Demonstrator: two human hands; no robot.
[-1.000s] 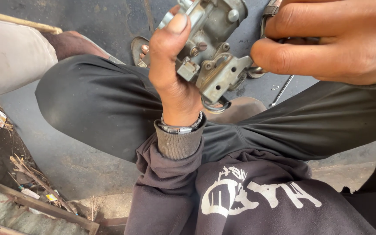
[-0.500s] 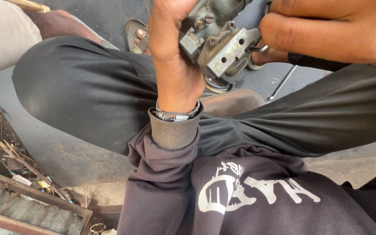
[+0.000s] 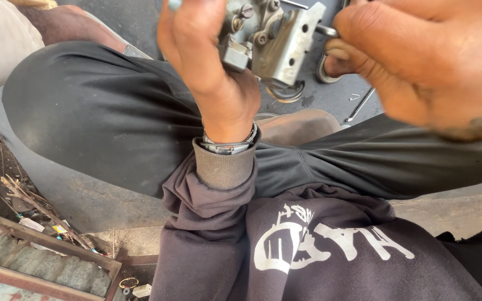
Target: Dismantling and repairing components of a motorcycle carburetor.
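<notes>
Metal ring (image 3: 326, 71) and thin rod (image 3: 360, 105) on concrete floor (image 3: 73, 189); wooden frame (image 3: 46, 245) nearby.

Two hands, left hand (image 3: 207, 61), right hand (image 3: 430, 61), one metal carburetor (image 3: 271, 39), one wrist bangle (image 3: 227, 146)

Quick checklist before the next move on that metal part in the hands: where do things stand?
1. Left hand grips the metal part firmly: ok, fingers wrap its left side.
2. Right hand has hold of the small piece at the part's right edge: ok, fingertips pinch there, though what the piece is cannot be made out.
3. Part held over the lap, not over the ground: ok, it is above the dark trousers.
4. Sleeve cuff and bracelet away from the part: ok.
5. Thin metal rod on the ground within reach: cannot tell.
6. Screws on the part tight: cannot tell.
</notes>
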